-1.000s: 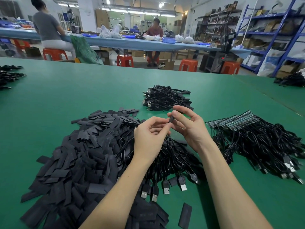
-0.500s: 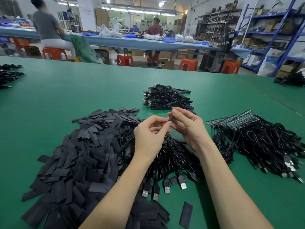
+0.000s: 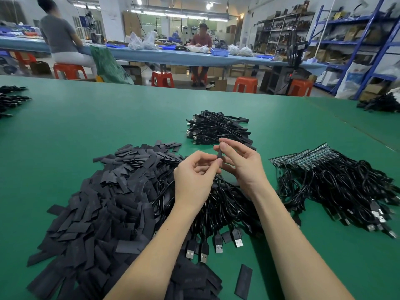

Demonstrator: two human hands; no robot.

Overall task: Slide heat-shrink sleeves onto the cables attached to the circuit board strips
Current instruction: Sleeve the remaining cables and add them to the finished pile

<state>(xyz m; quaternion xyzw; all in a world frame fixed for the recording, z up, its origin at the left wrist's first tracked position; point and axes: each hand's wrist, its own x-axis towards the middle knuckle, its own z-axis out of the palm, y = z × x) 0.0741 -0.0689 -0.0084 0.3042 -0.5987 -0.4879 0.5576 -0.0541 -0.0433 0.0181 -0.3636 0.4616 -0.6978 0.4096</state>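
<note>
A wide green felt-topped table carries a big heap of flat black heat-shrink sleeves beside tangled black USB cables. Above them, the left hand and right hand together pinch one small black sleeve

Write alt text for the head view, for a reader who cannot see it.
Two bare hands meet above a green table: the right hand pinches a black sleeve and the left hand pinches at its lower end. A sleeve pile lies left, cable bundles right.
</note>
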